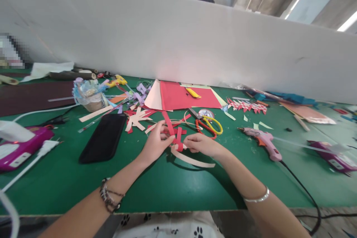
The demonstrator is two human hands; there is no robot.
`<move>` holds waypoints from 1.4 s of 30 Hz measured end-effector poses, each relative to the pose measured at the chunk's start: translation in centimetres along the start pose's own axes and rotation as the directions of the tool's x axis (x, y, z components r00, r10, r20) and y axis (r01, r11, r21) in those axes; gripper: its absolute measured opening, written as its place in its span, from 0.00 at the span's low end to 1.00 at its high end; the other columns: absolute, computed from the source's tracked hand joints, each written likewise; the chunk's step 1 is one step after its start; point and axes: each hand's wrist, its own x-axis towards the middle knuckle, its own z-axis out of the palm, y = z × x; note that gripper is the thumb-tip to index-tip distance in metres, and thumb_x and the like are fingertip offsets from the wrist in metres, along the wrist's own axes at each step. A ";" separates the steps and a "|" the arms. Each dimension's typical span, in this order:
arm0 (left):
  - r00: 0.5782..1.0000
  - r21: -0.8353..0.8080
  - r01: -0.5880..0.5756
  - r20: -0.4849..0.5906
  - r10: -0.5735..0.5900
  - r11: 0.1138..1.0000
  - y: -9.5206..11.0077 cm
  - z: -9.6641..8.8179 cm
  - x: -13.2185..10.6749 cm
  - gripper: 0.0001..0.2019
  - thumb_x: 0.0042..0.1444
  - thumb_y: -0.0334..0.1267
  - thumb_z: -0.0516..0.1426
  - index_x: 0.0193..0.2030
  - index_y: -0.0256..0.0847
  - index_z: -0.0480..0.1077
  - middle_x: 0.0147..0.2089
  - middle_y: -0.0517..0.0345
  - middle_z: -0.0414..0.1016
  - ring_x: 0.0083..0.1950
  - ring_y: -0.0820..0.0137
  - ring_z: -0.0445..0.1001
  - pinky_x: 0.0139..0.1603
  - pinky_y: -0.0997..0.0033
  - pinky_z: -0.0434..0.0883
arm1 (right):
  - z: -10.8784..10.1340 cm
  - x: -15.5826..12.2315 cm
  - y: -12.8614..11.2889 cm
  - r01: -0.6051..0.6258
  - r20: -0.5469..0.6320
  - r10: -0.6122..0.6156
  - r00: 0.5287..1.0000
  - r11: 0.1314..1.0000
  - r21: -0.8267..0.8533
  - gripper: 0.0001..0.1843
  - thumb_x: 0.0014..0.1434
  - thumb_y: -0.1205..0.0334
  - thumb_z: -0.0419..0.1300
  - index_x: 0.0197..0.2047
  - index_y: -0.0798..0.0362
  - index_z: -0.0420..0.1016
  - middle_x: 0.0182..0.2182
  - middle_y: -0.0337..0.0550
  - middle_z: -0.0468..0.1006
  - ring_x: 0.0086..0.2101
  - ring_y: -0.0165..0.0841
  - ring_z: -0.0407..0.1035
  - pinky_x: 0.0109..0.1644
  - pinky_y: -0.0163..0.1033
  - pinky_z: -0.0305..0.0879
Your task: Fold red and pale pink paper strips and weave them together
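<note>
My left hand [156,142] and my right hand [201,144] meet over the green table [167,186], both pinching a small weave of red and cream paper strips [178,139]. A long cream strip [192,160] trails from it toward the right under my right hand. A red strip [168,121] runs up and away from the weave. Beaded bracelets sit on my left wrist, and a silver bangle on my right.
A black phone [103,137] lies to the left. Scissors with yellow and orange handles [208,123] and a red paper sheet [186,98] lie just beyond my hands. A pink glue gun [264,141] with its cord sits right; purple devices [19,148] [333,158] flank the table. A white partition [178,41] stands behind.
</note>
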 end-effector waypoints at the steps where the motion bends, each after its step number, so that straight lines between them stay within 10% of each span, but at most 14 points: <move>1: 1.000 -0.009 -0.004 0.014 0.004 1.000 0.0 0.0 0.0 0.21 0.48 0.38 0.57 0.49 0.40 0.56 0.37 0.58 0.67 0.32 0.72 0.72 0.36 0.67 0.71 | 0.0 0.1 0.2 0.008 0.008 -0.008 1.000 1.000 0.008 0.15 0.55 0.54 0.50 0.23 0.55 0.60 0.16 0.29 0.53 0.19 0.22 0.47 0.23 0.32 0.44; 17: 0.927 0.363 -0.241 0.360 0.104 0.900 0.5 0.2 -0.7 0.10 0.49 0.40 0.57 0.38 0.40 0.68 0.41 0.55 0.68 0.42 0.66 0.68 0.44 0.66 0.66 | -0.1 -1.0 -0.8 0.014 0.074 0.010 0.997 0.948 -0.319 0.11 0.55 0.62 0.48 0.24 0.54 0.62 0.17 0.33 0.62 0.21 0.25 0.56 0.28 0.32 0.52; 26: 0.897 0.545 -0.342 0.432 0.093 0.766 0.6 0.3 -0.8 0.10 0.56 0.42 0.50 0.37 0.39 0.66 0.39 0.53 0.68 0.42 0.64 0.65 0.44 0.64 0.64 | 1.3 -0.6 -0.5 -0.010 -0.126 -0.065 0.990 0.855 -0.518 0.22 0.54 0.49 0.51 0.17 0.54 0.57 0.15 0.32 0.52 0.20 0.24 0.48 0.25 0.32 0.43; 35: 0.865 0.430 -0.282 0.501 0.034 0.858 1.5 -0.9 -1.1 0.18 0.50 0.41 0.56 0.48 0.43 0.61 0.45 0.54 0.68 0.45 0.65 0.68 0.45 0.66 0.65 | 0.5 -0.4 0.4 0.063 -0.157 -0.141 0.977 0.905 -0.420 0.13 0.56 0.58 0.50 0.29 0.55 0.71 0.16 0.32 0.58 0.20 0.24 0.51 0.27 0.31 0.47; 42: 0.789 0.509 -0.480 0.606 0.099 0.714 1.2 -0.7 -0.8 0.06 0.51 0.38 0.57 0.36 0.43 0.69 0.53 0.53 0.59 0.54 0.62 0.61 0.52 0.65 0.60 | -0.1 -0.3 0.7 0.060 -0.174 -0.117 0.978 0.950 -0.306 0.12 0.56 0.60 0.50 0.30 0.56 0.71 0.19 0.35 0.67 0.22 0.25 0.61 0.29 0.31 0.53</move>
